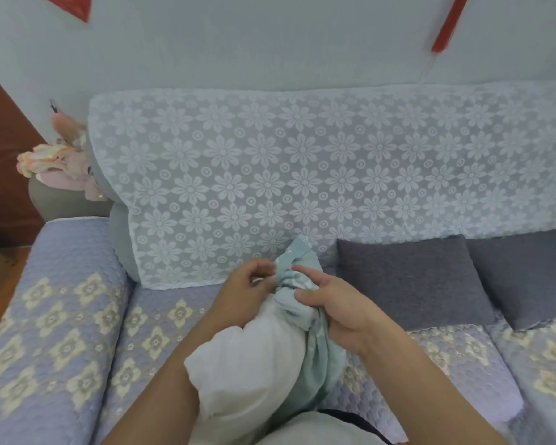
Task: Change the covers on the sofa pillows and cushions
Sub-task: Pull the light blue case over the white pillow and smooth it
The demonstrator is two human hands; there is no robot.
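The white pillow insert (254, 364) lies across the person's lap in front of the sofa seat (161, 316), with the pale blue-green cover (302, 284) bunched over its far end. The right hand (337, 313) has a clenched grip on a gathered fold of that cover, thumb and fingers pinching the cloth on the right flank of the insert. The left hand (247, 284) sits just left of that grip, fingers curled at the cover's crumpled edge; it seems to pinch the cloth there, though the blur makes this uncertain.

Whether the cover is going on or coming off cannot be told from this view; most of the insert is bare and only the far end is wrapped.

To do the step well, both grips should hold the cover's open edge, one on each side of the insert, so the cloth moves evenly instead of twisting. The bunched folds between the two grips look tight, so I would work them a little on each side in turn and let the soft filling compress. Pulling from the right grip alone would likely skew the seam.

Beyond the right grip, two grey pillows (411, 281) lean against the lace-draped backrest (270, 171), well apart from the work.
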